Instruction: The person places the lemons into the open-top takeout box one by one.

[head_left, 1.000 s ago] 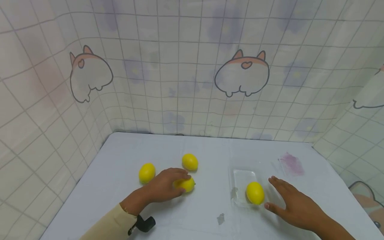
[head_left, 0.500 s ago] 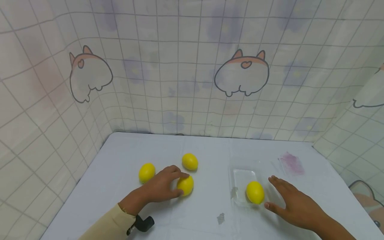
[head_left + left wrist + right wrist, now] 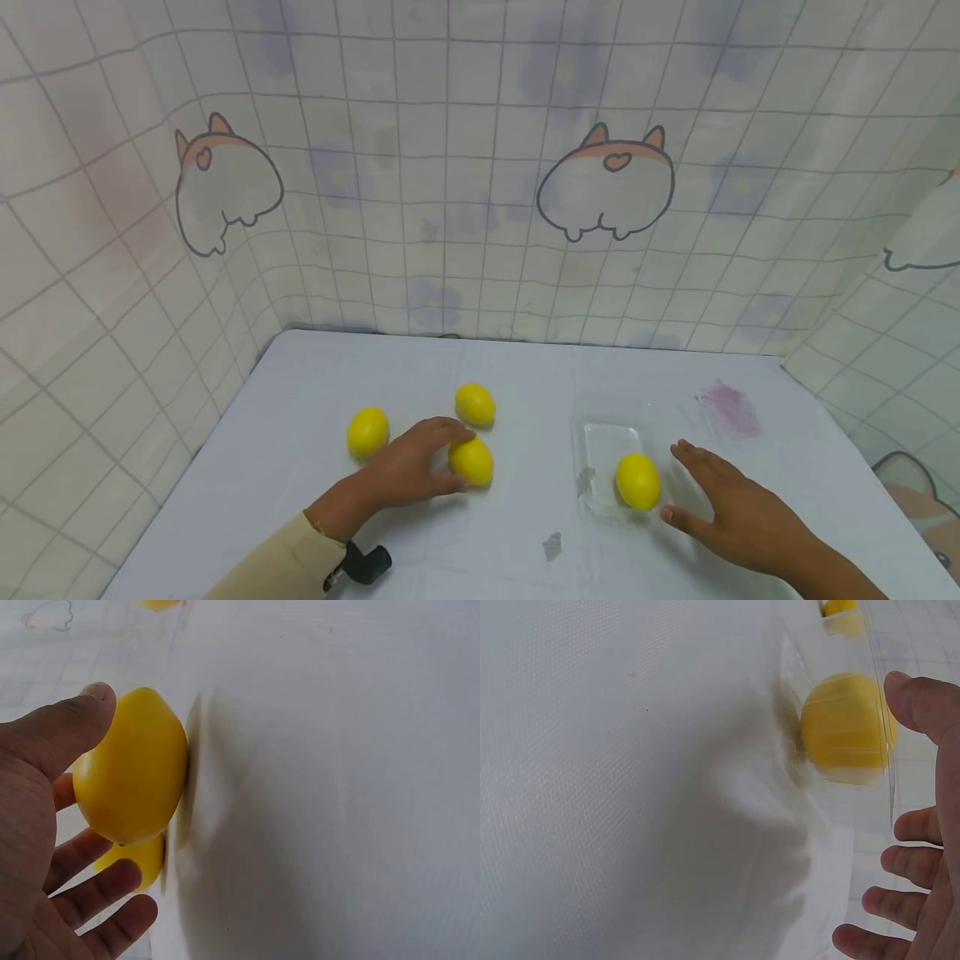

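Observation:
My left hand point(image 3: 411, 465) is around the left side of a yellow lemon point(image 3: 476, 462) on the white table. Its thumb and index finger lie along opposite sides of the fruit. In the left wrist view the thumb overlaps this lemon point(image 3: 135, 772), while the other fingers spread loosely below; firm contact cannot be told. A second lemon point(image 3: 367, 433) lies left of the hand, and a third lemon point(image 3: 476, 404) lies behind it. My right hand point(image 3: 738, 512), fingers extended, is beside a clear plastic box point(image 3: 600, 433) that contains one lemon point(image 3: 638, 482). Contact with the box wall is unclear.
The white table point(image 3: 525, 525) ends at a tiled-pattern curtain point(image 3: 480, 275) along the back and sides. A grey patch point(image 3: 552, 547) marks the front, and a pinkish patch point(image 3: 731, 408) the right. A black device point(image 3: 366, 565) sits at the left wrist.
The lemon at my left hand has turned and shifted slightly on the table, its tip pointing another way. My left hand has moved only a little. The right hand and boxed lemon stay put.

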Demonstrator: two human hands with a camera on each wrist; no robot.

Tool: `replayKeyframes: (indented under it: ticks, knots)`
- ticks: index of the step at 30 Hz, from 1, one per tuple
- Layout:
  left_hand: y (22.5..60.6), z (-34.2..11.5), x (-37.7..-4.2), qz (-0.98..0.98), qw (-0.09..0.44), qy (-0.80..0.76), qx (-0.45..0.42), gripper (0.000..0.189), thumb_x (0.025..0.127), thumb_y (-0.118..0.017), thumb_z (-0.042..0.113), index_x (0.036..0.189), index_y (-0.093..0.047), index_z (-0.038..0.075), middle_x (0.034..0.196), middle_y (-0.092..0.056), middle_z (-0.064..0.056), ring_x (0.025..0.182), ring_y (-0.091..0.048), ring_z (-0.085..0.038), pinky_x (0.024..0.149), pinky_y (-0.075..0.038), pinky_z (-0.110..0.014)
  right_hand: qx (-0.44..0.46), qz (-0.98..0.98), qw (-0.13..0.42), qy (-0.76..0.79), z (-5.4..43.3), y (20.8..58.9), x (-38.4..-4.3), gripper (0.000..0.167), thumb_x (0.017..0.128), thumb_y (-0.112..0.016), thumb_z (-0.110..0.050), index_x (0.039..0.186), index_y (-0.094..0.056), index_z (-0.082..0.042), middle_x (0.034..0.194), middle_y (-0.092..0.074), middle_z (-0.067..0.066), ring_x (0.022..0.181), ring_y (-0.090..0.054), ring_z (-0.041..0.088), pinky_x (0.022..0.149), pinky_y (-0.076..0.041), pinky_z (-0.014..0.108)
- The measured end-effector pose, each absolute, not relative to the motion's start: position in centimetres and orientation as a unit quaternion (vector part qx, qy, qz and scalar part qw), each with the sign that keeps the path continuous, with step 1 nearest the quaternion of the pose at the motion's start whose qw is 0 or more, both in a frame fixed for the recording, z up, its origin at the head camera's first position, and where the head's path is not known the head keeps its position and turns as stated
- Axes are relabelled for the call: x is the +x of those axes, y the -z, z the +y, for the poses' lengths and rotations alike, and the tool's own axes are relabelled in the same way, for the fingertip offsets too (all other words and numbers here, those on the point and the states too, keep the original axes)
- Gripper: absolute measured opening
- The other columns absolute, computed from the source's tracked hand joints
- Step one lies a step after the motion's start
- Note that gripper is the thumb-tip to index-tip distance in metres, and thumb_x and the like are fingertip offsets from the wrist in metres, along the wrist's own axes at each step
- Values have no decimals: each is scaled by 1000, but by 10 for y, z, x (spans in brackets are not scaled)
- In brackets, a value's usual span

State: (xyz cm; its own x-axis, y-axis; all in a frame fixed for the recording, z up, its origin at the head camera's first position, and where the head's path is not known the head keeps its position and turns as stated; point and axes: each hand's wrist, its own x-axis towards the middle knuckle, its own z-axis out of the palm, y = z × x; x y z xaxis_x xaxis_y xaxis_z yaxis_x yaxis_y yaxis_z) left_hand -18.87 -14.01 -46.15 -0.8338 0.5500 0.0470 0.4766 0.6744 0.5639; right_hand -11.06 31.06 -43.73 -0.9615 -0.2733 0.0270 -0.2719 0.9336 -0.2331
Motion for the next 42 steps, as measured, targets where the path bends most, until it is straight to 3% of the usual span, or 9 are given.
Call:
replayKeyframes:
  ticks: [5,12,21,42]
  knots:
    - [461,-136,-188,913,59,-290,280,68,84,-84,44,145,-58,28,135,-50,5,127,-47,-17,110,-44,-42,-141,983,1,120,310,438,-111,93,89,-63,-70,155,-41,-8,156,-43,18,134,-49,42,91,-51,66]
    - [463,-129,-191,907,78,-303,282,71,85,-85,37,148,-55,22,151,-47,3,141,-43,-19,117,-36,-44,-141,983,4,117,311,439,-113,94,89,-62,-72,156,-41,-8,156,-43,19,134,-48,43,90,-51,67]
    - [465,-127,-193,910,82,-274,300,78,83,-87,33,151,-52,18,156,-46,1,145,-40,-21,119,-33,-44,-137,984,8,118,312,438,-113,95,89,-61,-73,155,-41,-8,157,-43,18,135,-48,43,91,-50,67]
    - [467,-113,-193,911,72,-293,283,79,79,-90,39,147,-56,21,147,-53,7,138,-47,-16,116,-37,-42,-131,983,18,125,314,440,-114,97,88,-59,-75,156,-40,-9,158,-41,18,136,-46,44,92,-49,68]
